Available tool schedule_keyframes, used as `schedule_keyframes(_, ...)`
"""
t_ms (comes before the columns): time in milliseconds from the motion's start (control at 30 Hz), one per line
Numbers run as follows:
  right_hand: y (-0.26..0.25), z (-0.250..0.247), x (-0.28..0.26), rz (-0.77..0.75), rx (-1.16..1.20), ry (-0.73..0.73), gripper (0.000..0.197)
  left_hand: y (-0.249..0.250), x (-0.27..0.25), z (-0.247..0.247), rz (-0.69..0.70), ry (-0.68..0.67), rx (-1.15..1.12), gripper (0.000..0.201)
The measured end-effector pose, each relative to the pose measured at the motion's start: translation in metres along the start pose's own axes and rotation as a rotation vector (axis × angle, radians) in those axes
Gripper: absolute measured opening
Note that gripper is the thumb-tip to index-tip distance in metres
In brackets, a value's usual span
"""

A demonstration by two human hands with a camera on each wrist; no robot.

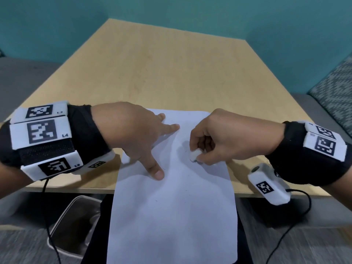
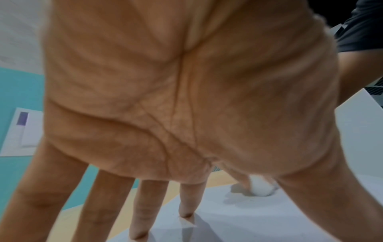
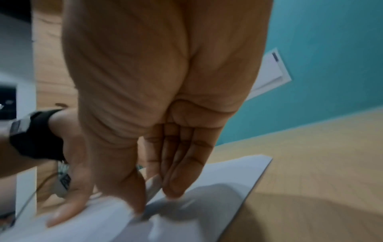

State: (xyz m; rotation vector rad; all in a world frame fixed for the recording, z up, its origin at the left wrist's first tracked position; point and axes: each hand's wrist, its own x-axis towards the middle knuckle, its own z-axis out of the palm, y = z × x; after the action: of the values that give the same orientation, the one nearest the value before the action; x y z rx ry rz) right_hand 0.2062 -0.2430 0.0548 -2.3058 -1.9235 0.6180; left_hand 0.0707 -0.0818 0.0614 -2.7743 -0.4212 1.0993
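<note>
The right hand (image 1: 219, 136) pinches the small eraser (image 1: 195, 155) while the spread-fingered left hand (image 1: 131, 134) pins the flimsy, crease-prone paper (image 1: 171, 206) beside it.

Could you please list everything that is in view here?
sheet of paper: one, white, on the table's near edge, overhanging it
eraser: one, white, on the paper
table: one, light wood, centre
wall: one, teal, behind the table
container: one, greyish, below the table, left
cushion: one, patterned grey, far right
wrist bands: two, black with white markers, on the wrists
left hand: one, fingers spread, pressing the paper
right hand: one, pinching the eraser
</note>
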Motion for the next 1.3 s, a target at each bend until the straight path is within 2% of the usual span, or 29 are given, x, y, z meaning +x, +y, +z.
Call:
schedule_keyframes(100,0.002,0.001,0.009,0.007,-0.108,0.129,0.014,0.0,-0.002,-0.001,0.0,-0.01,0.011,0.135)
schedule_keyframes(167,0.001,0.003,0.007,-0.001,-0.121,0.157,0.013,-0.002,-0.002,0.0,0.01,0.01,0.007,0.14)
schedule_keyframes(300,-0.012,0.008,-0.008,-0.065,-0.017,-0.011,0.018,-0.005,0.001,0.006,-0.014,0.08,-0.083,0.158)
schedule_keyframes(367,-0.008,0.006,-0.014,-0.07,0.02,0.008,0.019,-0.006,0.001,0.006,-0.029,0.1,-0.108,0.16)
schedule_keyframes(433,0.003,0.001,-0.018,-0.022,0.037,0.107,0.021,-0.005,-0.001,0.005,-0.022,0.097,-0.102,0.154)
schedule_keyframes(500,0.011,0.001,-0.023,0.031,0.037,0.144,0.021,-0.003,-0.004,0.002,0.01,0.082,-0.06,0.138)
schedule_keyframes(600,0.013,0.01,-0.028,0.075,0.036,0.12,0.017,-0.004,0.0,-0.001,0.047,0.057,-0.014,0.128)
schedule_keyframes(700,0.013,0.01,-0.027,0.094,0.028,0.108,0.017,-0.007,0.005,-0.001,0.066,0.11,-0.08,0.106)
schedule_keyframes(767,0.013,0.006,-0.024,0.103,0.027,0.077,0.017,-0.007,0.007,0.002,0.076,0.13,-0.097,0.104)
schedule_keyframes(833,0.013,0.002,-0.021,0.113,0.03,0.036,0.017,-0.005,0.009,0.004,0.084,0.157,-0.087,0.108)
schedule_keyframes(967,0.016,-0.009,-0.008,0.122,0.056,0.021,0.019,-0.004,0.011,0.005,0.097,0.152,-0.048,0.142)
schedule_keyframes(1167,0.012,0.001,0.017,0.071,0.047,0.149,0.012,-0.003,0.015,0.005,0.068,0.134,-0.066,0.145)
schedule_keyframes(1300,0.007,-0.001,0.011,0.046,0.067,0.039,0.015,-0.003,0.014,0.005,0.037,0.116,-0.097,0.146)
